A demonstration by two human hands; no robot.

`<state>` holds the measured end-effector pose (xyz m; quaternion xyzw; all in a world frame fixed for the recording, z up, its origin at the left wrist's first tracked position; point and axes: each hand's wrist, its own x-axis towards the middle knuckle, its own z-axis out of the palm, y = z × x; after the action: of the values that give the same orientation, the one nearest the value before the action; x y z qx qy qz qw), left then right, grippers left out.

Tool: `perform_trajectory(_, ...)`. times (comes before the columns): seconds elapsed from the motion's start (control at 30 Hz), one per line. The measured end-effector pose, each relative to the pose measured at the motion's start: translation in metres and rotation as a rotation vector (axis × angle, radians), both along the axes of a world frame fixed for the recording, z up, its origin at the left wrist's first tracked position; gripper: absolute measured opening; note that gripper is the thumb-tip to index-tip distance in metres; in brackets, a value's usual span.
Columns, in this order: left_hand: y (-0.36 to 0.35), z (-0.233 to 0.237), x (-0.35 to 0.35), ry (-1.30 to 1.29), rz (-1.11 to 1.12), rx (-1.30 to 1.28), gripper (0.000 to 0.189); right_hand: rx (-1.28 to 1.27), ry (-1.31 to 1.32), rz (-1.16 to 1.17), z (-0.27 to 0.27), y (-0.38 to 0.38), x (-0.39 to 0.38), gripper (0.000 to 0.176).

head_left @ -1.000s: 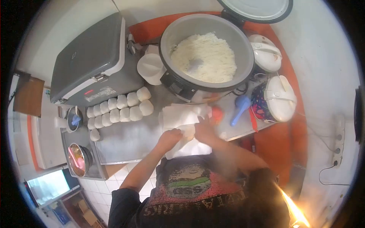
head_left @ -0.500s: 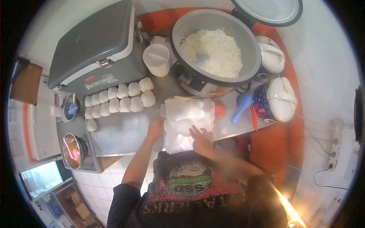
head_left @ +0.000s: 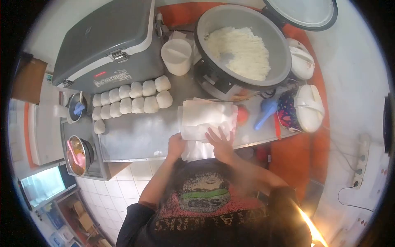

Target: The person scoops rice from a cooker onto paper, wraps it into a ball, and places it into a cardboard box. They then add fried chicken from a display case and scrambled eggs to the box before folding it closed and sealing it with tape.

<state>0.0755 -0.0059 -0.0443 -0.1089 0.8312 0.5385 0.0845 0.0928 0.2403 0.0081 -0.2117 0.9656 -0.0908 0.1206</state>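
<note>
Shirt (head_left: 204, 194) reads "BSS" (cooler (head_left: 103, 41) lettering too blurred).

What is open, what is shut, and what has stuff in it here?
big rice cooker, lid open, rice inside
grey box, lid shut
small white cooker, lid shut
patterned cooker, lid shut
paper sheets, stacked flat
white parcels, lined in two rows
right hand, open, flat on paper
left hand, at paper's edge

I look into a small commercial kitchen for packed food. A very large rice cooker (head_left: 218, 80) full of cooked rice (head_left: 242, 49) stands on a steel counter (head_left: 131, 138). Beside it are rows of wrapped white portions (head_left: 131, 99) and a grey insulated box (head_left: 107, 41).
</note>
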Motion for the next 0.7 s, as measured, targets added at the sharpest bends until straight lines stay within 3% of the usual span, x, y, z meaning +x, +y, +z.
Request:
perform_trajectory(0.1, 0.006, 0.019, 0.011, -0.438, 0.071, 0.145, 0.033, -0.01, -0.014, 0.026, -0.001, 0.006, -0.002, 0.067)
perform_trajectory(0.2, 0.011, 0.049, 0.028, -0.808, -0.199, 0.254, 0.035, -0.1, -0.07, 0.019, 0.016, 0.007, -0.007, 0.064)
perform_trajectory(0.23, 0.013, 0.036, 0.035, -0.806, -0.193, 0.345, 0.031, -0.131, -0.078, 0.011, 0.017, 0.008, -0.007, 0.064)
perform_trajectory(0.33, 0.016, 0.034, 0.026, -0.794, 0.229, 1.115, 0.029, -0.204, -0.052, -0.006, 0.017, 0.007, -0.002, 0.061)
perform_trajectory(0.37, 0.015, 0.034, 0.018, -0.862, 0.331, 1.227, 0.03, -0.225, -0.034, -0.007, 0.016, 0.006, -0.001, 0.058)
perform_trajectory(0.47, 0.019, 0.042, 0.007, -0.214, 0.086, 0.592, 0.026, -0.065, 0.189, 0.002, -0.006, 0.001, -0.004, 0.041)
perform_trajectory(0.57, 0.028, 0.05, 0.0, 0.401, -0.15, -0.08, 0.025, -0.156, 0.15, -0.014, -0.005, 0.002, -0.019, 0.03)
perform_trajectory(0.67, 0.041, 0.102, -0.035, 0.579, -0.649, -0.477, 0.027, -0.113, 0.194, 0.061, -0.004, 0.001, -0.038, 0.024)
perform_trajectory(0.7, 0.039, 0.074, -0.039, 0.617, -0.729, -0.581, 0.027, -0.117, 0.125, 0.081, -0.001, 0.001, -0.044, 0.022)
